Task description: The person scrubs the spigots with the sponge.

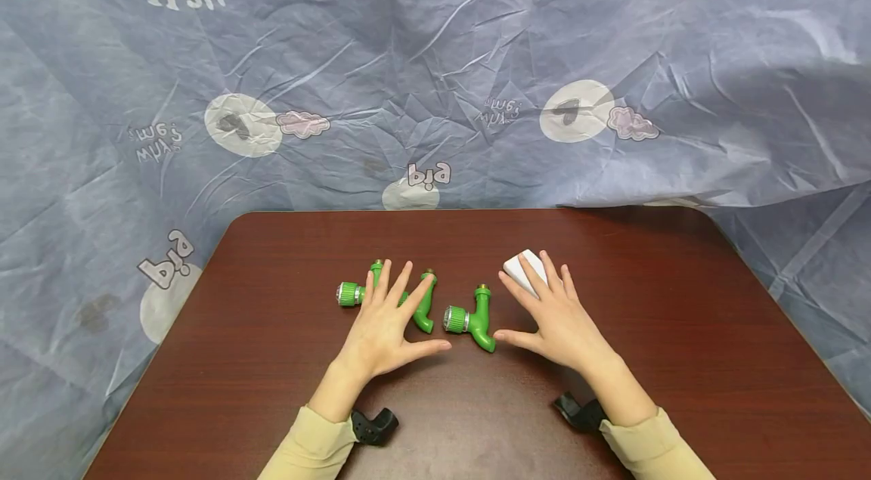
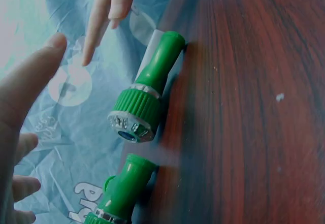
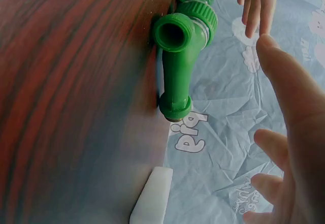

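Observation:
My left hand [image 1: 378,330] hovers with spread fingers above two green faucets, partly covering them in the head view. The left faucet [image 1: 350,294] shows its ribbed knob, and the middle faucet [image 1: 424,311] shows its spout. A third green faucet [image 1: 480,319] lies between my hands, its silver-rimmed knob pointing left. My right hand [image 1: 562,320] is spread too, its thumb close to that faucet's spout in the head view. Beneath its fingers lies a white block [image 1: 522,270], partly hidden. Both hands hold nothing. In the right wrist view the nearest faucet [image 3: 177,71] shows its open spout end.
Everything lies on a dark red-brown wooden table [image 1: 286,238]. A blue-grey printed sheet [image 1: 381,87] hangs behind the table's far edge. Black wrist straps [image 1: 374,427] sit by both cuffs.

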Action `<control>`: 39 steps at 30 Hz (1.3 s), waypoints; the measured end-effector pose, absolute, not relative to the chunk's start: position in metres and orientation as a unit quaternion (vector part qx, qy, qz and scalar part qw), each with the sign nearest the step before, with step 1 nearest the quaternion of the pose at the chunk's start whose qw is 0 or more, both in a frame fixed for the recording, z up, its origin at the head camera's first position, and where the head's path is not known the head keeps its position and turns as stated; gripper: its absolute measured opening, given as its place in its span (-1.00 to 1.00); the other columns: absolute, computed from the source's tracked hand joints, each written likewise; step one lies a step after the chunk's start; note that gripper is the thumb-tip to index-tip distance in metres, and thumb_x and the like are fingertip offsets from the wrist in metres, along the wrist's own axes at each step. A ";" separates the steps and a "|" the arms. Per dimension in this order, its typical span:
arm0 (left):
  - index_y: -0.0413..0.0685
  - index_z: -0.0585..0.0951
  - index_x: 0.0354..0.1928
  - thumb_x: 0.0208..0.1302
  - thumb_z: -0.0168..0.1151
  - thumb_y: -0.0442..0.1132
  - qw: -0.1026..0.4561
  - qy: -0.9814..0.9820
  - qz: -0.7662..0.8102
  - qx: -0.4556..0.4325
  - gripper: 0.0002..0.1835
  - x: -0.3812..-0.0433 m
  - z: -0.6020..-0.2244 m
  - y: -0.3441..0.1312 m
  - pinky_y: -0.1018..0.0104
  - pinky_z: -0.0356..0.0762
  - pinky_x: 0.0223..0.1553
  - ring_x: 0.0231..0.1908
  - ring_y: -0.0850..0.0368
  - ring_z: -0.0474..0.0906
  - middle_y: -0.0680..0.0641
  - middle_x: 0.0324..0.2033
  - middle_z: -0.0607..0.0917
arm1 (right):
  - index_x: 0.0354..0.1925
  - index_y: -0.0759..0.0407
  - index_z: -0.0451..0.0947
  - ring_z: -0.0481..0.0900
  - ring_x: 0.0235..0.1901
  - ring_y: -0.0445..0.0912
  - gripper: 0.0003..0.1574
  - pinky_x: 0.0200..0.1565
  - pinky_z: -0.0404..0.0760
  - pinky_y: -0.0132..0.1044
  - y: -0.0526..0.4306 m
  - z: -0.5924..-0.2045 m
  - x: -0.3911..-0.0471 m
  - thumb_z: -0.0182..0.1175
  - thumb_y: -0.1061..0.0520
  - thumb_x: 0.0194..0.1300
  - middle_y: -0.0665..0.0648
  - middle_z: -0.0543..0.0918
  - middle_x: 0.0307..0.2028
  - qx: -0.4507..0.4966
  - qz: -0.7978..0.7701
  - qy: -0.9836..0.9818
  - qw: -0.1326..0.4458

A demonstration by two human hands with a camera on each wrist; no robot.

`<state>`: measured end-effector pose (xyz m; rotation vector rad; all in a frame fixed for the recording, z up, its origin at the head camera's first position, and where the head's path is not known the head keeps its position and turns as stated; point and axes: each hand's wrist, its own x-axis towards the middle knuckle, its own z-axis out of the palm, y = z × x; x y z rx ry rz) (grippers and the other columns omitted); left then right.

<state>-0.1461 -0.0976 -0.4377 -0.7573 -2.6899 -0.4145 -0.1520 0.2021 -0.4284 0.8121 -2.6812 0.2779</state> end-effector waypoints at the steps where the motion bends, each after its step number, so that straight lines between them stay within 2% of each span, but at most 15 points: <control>1: 0.17 0.23 0.40 -0.07 0.01 0.59 0.158 -0.938 -0.156 -0.266 0.04 -0.146 -0.437 -0.097 -0.21 -0.20 0.33 0.40 -0.22 -0.23 -0.19 0.39 0.15 | 0.38 -0.06 0.22 -0.23 0.40 0.23 0.10 0.24 -0.05 0.35 0.203 -0.428 -0.153 0.17 -0.53 -0.01 0.21 0.04 0.42 0.283 0.102 -0.940 0.163; 7: 0.08 0.17 0.42 0.00 0.05 0.52 0.165 -0.922 -0.223 -0.271 0.03 -0.144 -0.437 -0.091 -0.07 -0.05 0.35 0.39 -0.10 -0.06 -0.14 0.36 0.22 | 0.37 -0.04 0.23 -0.12 0.39 0.23 0.06 0.26 0.02 0.27 0.206 -0.428 -0.156 0.24 -0.45 0.01 0.23 0.08 0.40 0.271 0.149 -0.937 0.163; 10: 0.01 0.22 0.40 0.06 0.13 0.42 0.163 -0.908 -0.280 -0.267 -0.04 -0.143 -0.439 -0.087 0.01 0.07 0.33 0.36 -0.05 0.07 -0.11 0.34 0.27 | 0.37 -0.06 0.23 -0.06 0.39 0.19 0.04 0.25 0.12 0.22 0.207 -0.427 -0.157 0.27 -0.41 0.01 0.20 0.10 0.40 0.255 0.182 -0.937 0.157; 15: -0.03 0.36 0.31 0.13 0.27 0.17 0.149 -0.874 -0.402 -0.228 -0.25 -0.139 -0.446 -0.077 0.03 0.34 0.18 0.23 0.04 0.33 -0.04 0.25 0.41 | 0.36 -0.10 0.25 0.10 0.35 0.11 0.01 0.14 0.32 0.19 0.210 -0.430 -0.159 0.31 -0.36 0.01 0.14 0.14 0.40 0.212 0.242 -0.935 0.149; 17: -0.05 0.41 0.27 0.13 0.32 0.06 0.143 -0.855 -0.452 -0.212 -0.32 -0.138 -0.450 -0.073 0.05 0.44 0.09 0.13 0.02 0.44 -0.05 0.19 0.47 | 0.35 -0.12 0.27 0.18 0.31 0.12 -0.01 0.09 0.37 0.18 0.211 -0.432 -0.161 0.34 -0.33 0.01 0.13 0.18 0.38 0.195 0.266 -0.932 0.153; 21: -0.12 0.46 0.20 0.13 0.36 -0.09 0.124 -0.820 -0.525 -0.191 -0.40 -0.136 -0.459 -0.065 0.11 0.57 -0.06 0.01 -0.09 0.53 -0.15 0.08 0.55 | 0.32 -0.12 0.30 0.30 0.24 0.12 -0.03 -0.02 0.45 0.11 0.214 -0.438 -0.165 0.41 -0.24 -0.02 0.09 0.26 0.34 0.169 0.314 -0.918 0.172; 26: -0.18 0.50 0.17 0.12 0.36 -0.11 0.107 -0.827 -0.529 -0.157 -0.42 -0.133 -0.464 -0.057 0.15 0.60 -0.11 -0.07 -0.07 0.60 -0.17 0.04 0.59 | 0.26 -0.01 0.38 0.37 0.17 0.10 -0.09 -0.12 0.48 0.03 0.220 -0.445 -0.171 0.48 -0.11 -0.06 0.09 0.34 0.27 0.138 0.373 -0.895 0.199; 30: -0.17 0.53 0.14 0.09 0.37 -0.11 0.107 -0.852 -0.494 -0.136 -0.44 -0.132 -0.466 -0.054 0.19 0.60 -0.12 -0.15 0.00 0.64 -0.13 0.04 0.61 | 0.22 0.07 0.42 0.36 0.18 0.09 -0.12 -0.05 0.45 0.01 0.226 -0.452 -0.175 0.50 -0.04 -0.08 0.14 0.37 0.25 0.114 0.394 -0.888 0.209; 34: -0.18 0.57 0.09 0.02 0.41 -0.15 0.100 -0.864 -0.476 -0.129 -0.45 -0.136 -0.465 -0.052 0.26 0.62 -0.17 -0.20 0.05 0.67 -0.13 -0.08 0.67 | 0.20 0.16 0.43 0.33 0.21 0.09 -0.13 0.01 0.42 -0.02 0.230 -0.458 -0.179 0.52 0.02 -0.09 0.20 0.38 0.23 0.094 0.410 -0.884 0.205; 39: -0.14 0.58 0.09 -0.04 0.46 -0.17 0.054 -0.872 -0.471 -0.123 -0.42 -0.144 -0.460 -0.049 0.32 0.62 -0.22 -0.23 0.08 0.67 -0.10 -0.15 0.70 | 0.19 0.27 0.41 0.32 0.20 0.16 -0.13 0.02 0.43 0.06 0.234 -0.466 -0.182 0.50 0.04 -0.07 0.28 0.36 0.22 0.084 0.421 -0.882 0.195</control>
